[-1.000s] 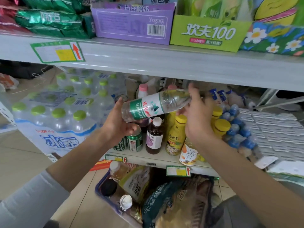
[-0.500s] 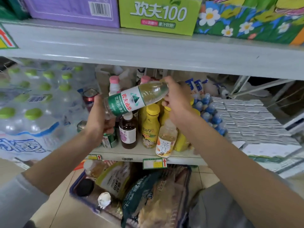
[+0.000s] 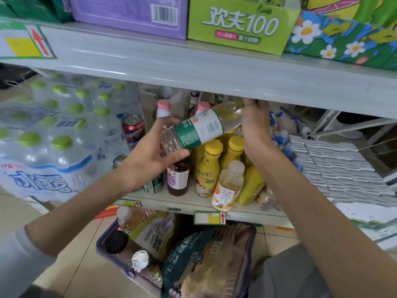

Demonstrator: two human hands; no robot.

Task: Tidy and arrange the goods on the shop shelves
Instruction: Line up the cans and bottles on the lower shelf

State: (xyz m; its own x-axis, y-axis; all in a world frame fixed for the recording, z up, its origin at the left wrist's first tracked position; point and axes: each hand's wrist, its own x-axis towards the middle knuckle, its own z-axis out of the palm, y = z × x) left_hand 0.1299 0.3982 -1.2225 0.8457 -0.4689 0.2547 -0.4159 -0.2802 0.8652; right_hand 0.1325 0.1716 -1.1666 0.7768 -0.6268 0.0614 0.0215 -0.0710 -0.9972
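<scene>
Clear bottle (image 3: 202,127) lay tilted between grips: left grip (image 3: 150,160) clasped base, right grip (image 3: 255,123) curled round cap end, likely to steer it over yellow bottles (image 3: 207,168) onto shelf (image 3: 187,203).

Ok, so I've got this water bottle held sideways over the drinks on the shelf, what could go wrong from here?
The water bottle is held sideways between left hand and right hand, close to the pink-capped bottles and yellow-capped bottles; swinging it in could topple them. The pale tea bottle sits right at the front edge of the shelf; a nudge might drop it into the basket below.
</scene>
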